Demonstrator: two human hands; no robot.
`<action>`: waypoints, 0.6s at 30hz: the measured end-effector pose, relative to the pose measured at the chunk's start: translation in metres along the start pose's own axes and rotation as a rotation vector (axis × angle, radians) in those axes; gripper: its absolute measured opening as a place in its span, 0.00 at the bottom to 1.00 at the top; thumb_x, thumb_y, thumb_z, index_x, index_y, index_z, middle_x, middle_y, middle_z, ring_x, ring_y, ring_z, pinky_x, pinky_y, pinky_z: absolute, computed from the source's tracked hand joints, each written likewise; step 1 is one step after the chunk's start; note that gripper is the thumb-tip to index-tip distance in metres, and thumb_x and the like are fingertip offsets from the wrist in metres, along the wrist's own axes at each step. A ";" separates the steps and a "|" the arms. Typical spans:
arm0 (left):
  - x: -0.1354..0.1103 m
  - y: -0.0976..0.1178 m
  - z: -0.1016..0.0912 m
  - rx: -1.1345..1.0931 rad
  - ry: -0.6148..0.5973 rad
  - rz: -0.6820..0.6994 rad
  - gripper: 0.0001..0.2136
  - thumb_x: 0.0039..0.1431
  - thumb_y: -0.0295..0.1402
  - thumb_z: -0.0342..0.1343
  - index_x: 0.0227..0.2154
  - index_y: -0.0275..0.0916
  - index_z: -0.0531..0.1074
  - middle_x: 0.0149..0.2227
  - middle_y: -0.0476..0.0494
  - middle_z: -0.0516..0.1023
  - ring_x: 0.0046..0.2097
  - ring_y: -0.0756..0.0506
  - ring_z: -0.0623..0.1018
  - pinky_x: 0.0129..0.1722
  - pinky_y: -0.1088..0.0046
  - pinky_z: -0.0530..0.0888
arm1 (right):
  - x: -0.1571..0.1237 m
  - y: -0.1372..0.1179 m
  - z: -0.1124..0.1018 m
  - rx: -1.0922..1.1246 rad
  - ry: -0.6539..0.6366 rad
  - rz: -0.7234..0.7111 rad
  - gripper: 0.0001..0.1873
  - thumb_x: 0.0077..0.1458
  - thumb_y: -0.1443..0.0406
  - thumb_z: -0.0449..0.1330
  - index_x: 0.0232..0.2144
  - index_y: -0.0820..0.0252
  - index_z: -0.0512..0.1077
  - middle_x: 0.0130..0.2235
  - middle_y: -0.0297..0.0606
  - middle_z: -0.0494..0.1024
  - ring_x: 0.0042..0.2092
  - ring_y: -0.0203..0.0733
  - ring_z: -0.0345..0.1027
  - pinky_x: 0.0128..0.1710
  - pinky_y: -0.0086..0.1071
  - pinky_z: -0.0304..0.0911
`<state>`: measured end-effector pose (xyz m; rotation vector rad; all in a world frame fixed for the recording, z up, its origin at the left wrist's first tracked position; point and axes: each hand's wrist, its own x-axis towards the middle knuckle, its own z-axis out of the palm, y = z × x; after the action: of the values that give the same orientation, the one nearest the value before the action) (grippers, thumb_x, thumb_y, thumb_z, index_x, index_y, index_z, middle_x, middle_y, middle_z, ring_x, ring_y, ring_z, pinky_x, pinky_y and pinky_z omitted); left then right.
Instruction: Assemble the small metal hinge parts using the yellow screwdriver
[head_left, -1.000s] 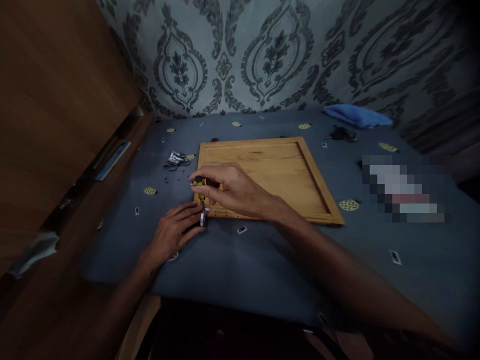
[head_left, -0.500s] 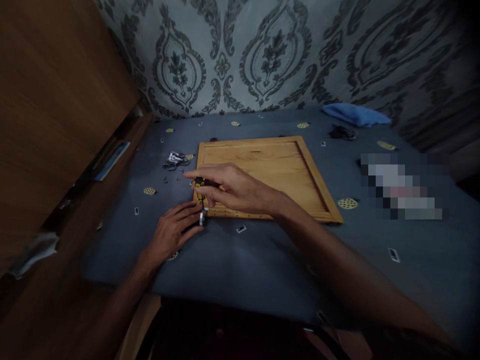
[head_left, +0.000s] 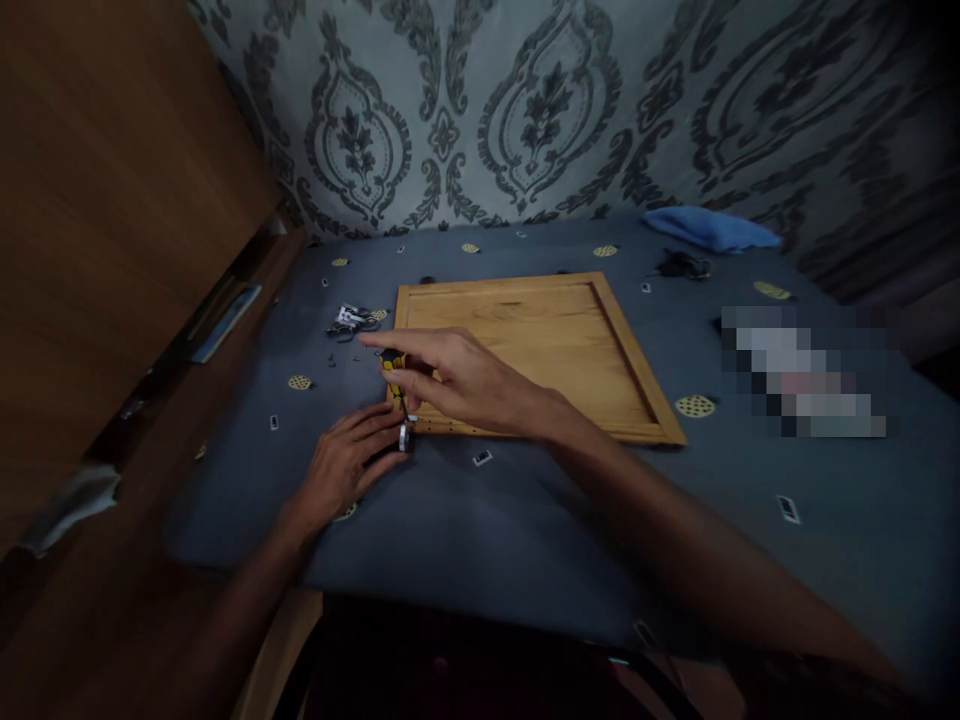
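My right hand [head_left: 457,370] is closed around the handle of a yellow and black screwdriver [head_left: 393,372], its index finger stretched past the handle. The shaft points down to a small silver hinge [head_left: 405,437] at the near left corner of a framed wooden cabinet door [head_left: 517,335]. My left hand [head_left: 352,458] holds the hinge there, thumb below and fingers along the door's edge. The screwdriver's tip is too small to make out clearly. Several small screws [head_left: 356,358] lie left of the door.
More metal hinge parts [head_left: 351,320] lie beyond the screws. A blue cloth [head_left: 712,230] and a small black item [head_left: 682,265] rest at the back right. A blurred-out object [head_left: 806,375] lies on the right. A wooden cabinet [head_left: 127,200] stands along the left side.
The screwdriver's handle has tilted slightly left, and my right hand has shifted a little left with it. My left hand and the door have stayed in place.
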<state>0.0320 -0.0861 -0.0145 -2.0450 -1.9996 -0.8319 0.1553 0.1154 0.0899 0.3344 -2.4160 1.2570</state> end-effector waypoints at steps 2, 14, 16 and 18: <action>0.000 0.000 -0.001 0.006 -0.006 0.003 0.14 0.72 0.39 0.56 0.53 0.41 0.78 0.53 0.38 0.83 0.59 0.37 0.79 0.55 0.53 0.80 | 0.000 0.000 0.005 0.016 0.053 0.045 0.17 0.65 0.69 0.55 0.55 0.61 0.69 0.35 0.34 0.75 0.37 0.39 0.68 0.39 0.33 0.62; 0.001 0.002 0.000 0.029 0.023 0.000 0.14 0.72 0.41 0.54 0.50 0.41 0.79 0.51 0.40 0.84 0.58 0.39 0.81 0.53 0.56 0.81 | 0.002 -0.002 0.012 0.100 0.051 0.066 0.03 0.61 0.67 0.59 0.34 0.58 0.67 0.28 0.28 0.66 0.30 0.34 0.60 0.32 0.31 0.55; 0.000 0.002 0.000 0.030 0.018 -0.009 0.14 0.72 0.42 0.54 0.50 0.42 0.79 0.51 0.40 0.84 0.58 0.39 0.80 0.52 0.55 0.81 | 0.002 -0.002 0.012 0.111 0.039 0.077 0.02 0.62 0.67 0.59 0.35 0.59 0.68 0.28 0.28 0.67 0.30 0.35 0.61 0.32 0.31 0.56; 0.000 0.001 0.001 0.027 0.015 -0.012 0.13 0.72 0.41 0.55 0.51 0.42 0.79 0.51 0.41 0.84 0.58 0.39 0.80 0.53 0.54 0.81 | 0.001 -0.002 0.011 0.122 0.030 0.085 0.02 0.62 0.67 0.58 0.36 0.60 0.69 0.28 0.29 0.68 0.31 0.35 0.61 0.32 0.32 0.56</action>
<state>0.0335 -0.0860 -0.0151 -2.0085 -2.0066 -0.8152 0.1525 0.1053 0.0865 0.2478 -2.3558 1.4402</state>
